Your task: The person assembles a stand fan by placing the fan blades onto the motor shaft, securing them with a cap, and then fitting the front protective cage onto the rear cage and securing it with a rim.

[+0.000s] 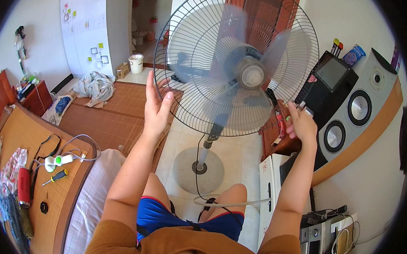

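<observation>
Fan, one: grey, round wire guard facing the person, at 12 to 1 o'clock in the view; pole below, round base flat on the floor at 6 o'clock.

Left hand: at the guard's 8 o'clock edge, unclenched, thumb apart from the raised fingers; firm contact cannot be told.

Right hand: just off the guard's 4 o'clock edge, fingers curled; whether it grasps anything cannot be told.

Floor: pale tile, showing around the base as a strip between the brown mats at 9 o'clock and the white drawers at 4 to 5 o'clock.

Counter: red-brown wood, its edge near the right hand.

Speaker: tall, silver-fronted, at 3 o'clock, beyond the right hand.

Bed: woven top, at 8 o'clock, raised edge toward the person; carries screwdriver and power strip.

Cord: black, hanging from the fan's neck across the base.
</observation>
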`<action>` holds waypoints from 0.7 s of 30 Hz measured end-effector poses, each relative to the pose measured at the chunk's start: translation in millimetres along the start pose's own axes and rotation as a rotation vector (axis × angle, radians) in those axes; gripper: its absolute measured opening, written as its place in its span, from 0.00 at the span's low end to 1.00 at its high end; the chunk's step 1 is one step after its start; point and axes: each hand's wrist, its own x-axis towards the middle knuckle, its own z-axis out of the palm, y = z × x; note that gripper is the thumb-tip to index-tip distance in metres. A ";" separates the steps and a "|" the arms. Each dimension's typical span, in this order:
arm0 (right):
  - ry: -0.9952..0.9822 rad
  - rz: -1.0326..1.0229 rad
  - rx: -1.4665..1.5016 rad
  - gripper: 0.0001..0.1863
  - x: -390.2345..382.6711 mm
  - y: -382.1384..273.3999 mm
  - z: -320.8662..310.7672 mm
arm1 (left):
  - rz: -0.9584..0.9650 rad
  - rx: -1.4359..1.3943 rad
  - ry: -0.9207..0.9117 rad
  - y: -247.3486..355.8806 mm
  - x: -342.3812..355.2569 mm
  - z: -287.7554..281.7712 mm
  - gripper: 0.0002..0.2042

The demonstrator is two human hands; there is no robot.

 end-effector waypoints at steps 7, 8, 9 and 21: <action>0.755 -0.493 0.307 0.17 -7.2 5.7 41.0 | -0.156 -0.160 0.026 0.7 -10.2 -5.5 0.32; 0.767 -0.615 0.393 0.09 -14.7 -14.7 48.3 | -0.161 -0.072 0.029 1.6 -13.9 -21.6 0.33; 0.843 -0.743 0.229 0.11 -16.9 -26.3 52.0 | -0.145 0.000 0.038 -3.0 -17.9 -31.9 0.32; 0.704 -1.095 -0.171 0.25 -16.3 -49.2 129.6 | -0.104 0.327 -0.062 -8.6 -59.1 -26.2 0.28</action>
